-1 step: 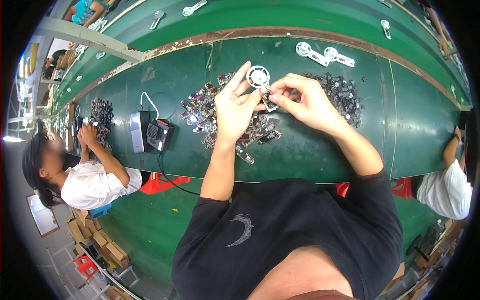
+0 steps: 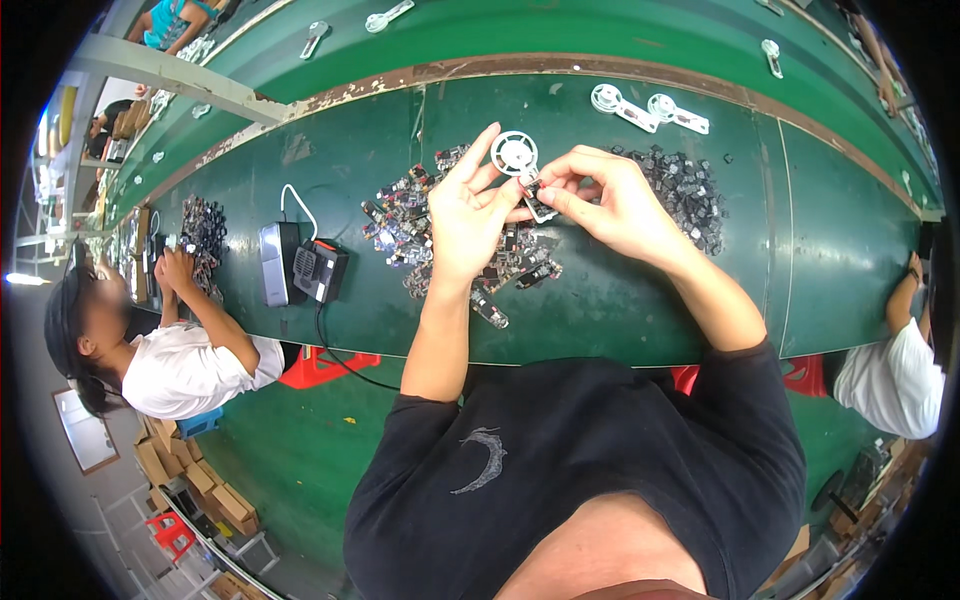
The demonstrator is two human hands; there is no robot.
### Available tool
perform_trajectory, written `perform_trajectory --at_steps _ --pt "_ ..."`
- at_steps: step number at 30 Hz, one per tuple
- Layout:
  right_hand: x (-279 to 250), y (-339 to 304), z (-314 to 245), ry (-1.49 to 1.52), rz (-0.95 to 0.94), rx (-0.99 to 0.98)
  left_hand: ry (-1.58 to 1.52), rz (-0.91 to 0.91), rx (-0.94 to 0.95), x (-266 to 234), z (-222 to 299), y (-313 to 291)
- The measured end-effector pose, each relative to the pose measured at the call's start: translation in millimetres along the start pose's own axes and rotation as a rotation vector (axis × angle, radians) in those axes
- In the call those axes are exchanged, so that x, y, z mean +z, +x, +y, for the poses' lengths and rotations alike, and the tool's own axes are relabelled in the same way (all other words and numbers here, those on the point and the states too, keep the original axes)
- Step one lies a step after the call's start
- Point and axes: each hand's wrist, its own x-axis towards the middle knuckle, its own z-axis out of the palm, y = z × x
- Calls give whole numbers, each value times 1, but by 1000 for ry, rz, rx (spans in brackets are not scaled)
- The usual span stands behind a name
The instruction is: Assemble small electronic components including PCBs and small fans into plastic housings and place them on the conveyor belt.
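Above the bench I hold a white handheld fan housing, its round spoked ring pointing away from me and its handle toward me. My left hand grips it near the neck with thumb and fingers. At the handle, my right hand is pinched closed over dark parts and a speck of red. The fingertips hide what exactly it grips. Beneath my hands spreads a heap of small circuit boards with wires. Just right of my right hand lies a pile of small black square parts.
Two white fan housings lie at the bench's far edge. Beyond them runs a green conveyor belt carrying more housings. On the left stand a black box-shaped device and a grey one. A co-worker sits farther left, another person at right.
The fan housing has shifted very slightly left, together with my left hand. Otherwise both hands keep the same grip and place.
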Motion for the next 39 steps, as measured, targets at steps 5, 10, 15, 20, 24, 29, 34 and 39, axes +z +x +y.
perform_trajectory --at_steps 5,10,15,20,24,29,34,39 --pt "0 -1 -3 31 31 2 -99 -46 -126 -6 5 3" --pt "-1 -4 -13 65 55 41 -229 -190 -76 -10 10 -1" --pt "4 -8 -11 65 123 -5 -76 -106 -5 2 11 -5" --pt "2 -4 -8 270 102 120 -89 -78 -32 1 8 -7" --pt "-5 2 3 314 13 116 -77 -66 -32 2 5 -5" --pt "3 2 -11 42 92 143 33 14 66 18 -6 -8" --pt "3 5 -3 103 90 116 361 122 217 22 -7 -5" --pt "3 11 17 237 -54 124 284 34 112 12 -2 -8"
